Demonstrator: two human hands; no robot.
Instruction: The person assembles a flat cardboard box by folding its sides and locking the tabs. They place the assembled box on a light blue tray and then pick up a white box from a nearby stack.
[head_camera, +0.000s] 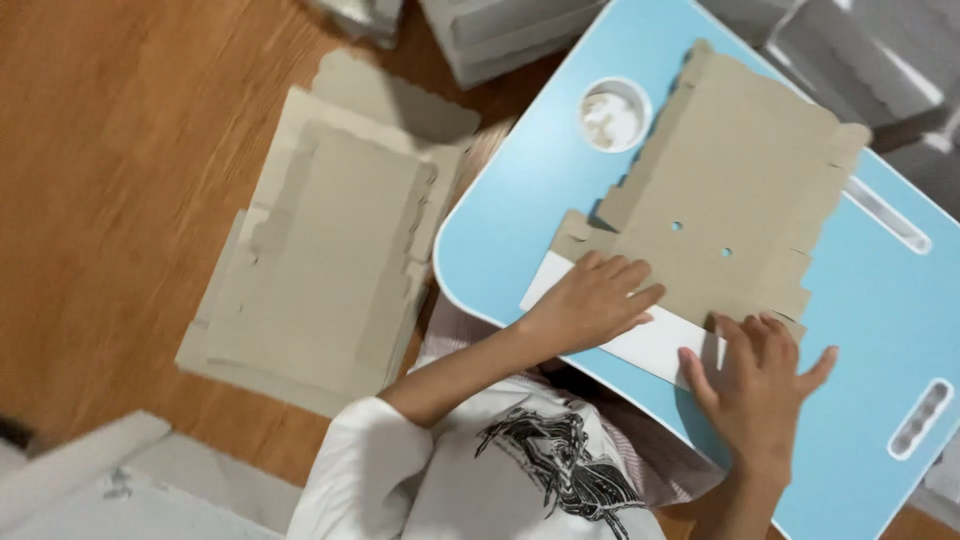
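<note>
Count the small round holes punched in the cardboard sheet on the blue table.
2: one hole near the cardboard sheet centre, the other hole lower right of it. Hands may hide more.

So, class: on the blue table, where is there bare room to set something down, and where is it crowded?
Bare blue table lies left of the white cup, down to the rounded edge. More lies right of the right hand, toward the slot near the edge. The middle is crowded: the flat cardboard box blank, with the left hand pressing its folded flap.
</note>
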